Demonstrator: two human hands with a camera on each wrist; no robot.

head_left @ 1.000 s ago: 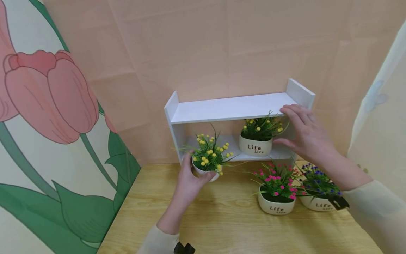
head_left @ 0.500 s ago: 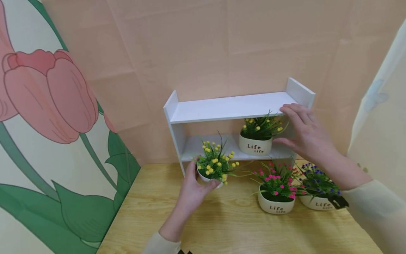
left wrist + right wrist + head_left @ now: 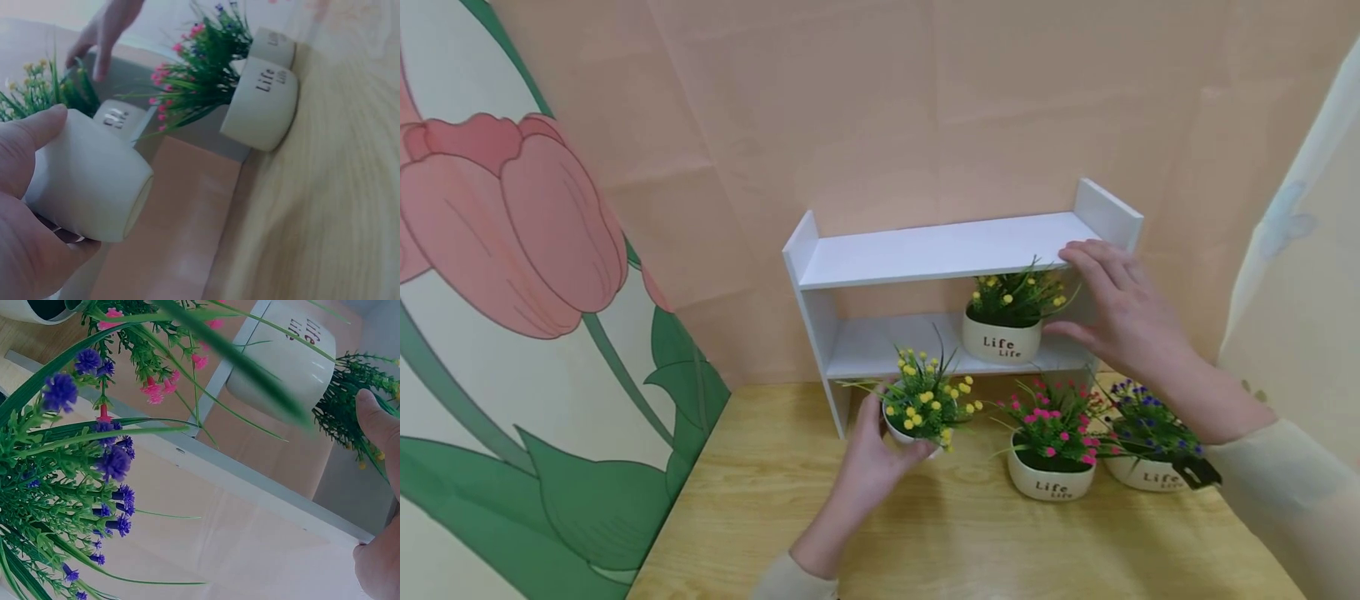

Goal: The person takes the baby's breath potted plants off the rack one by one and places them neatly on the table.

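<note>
- Table (image 3: 760,517), wood-grained.
- Shelf (image 3: 940,248), white, two-tiered, standing on it.
- Right hand (image 3: 1123,304), as I see it: fingers extended, touching the upper tier's front edge near its right end.
- Left hand (image 3: 868,467), gripping the small white pot (image 3: 94,181).
- Three cream "Life" pots: yellow-flowered pot (image 3: 1000,340) on the lower tier; pink-flowered pot (image 3: 1051,482) and blue-flowered pot (image 3: 1135,472) on the table.
- The small white pot, yellow-bloomed, held above the table before the shelf.

open gap on the lower shelf (image 3: 872,343) left of its yellow-flowered pot (image 3: 1002,335), pink-flowered pot (image 3: 1051,473) obstructing front right
</note>
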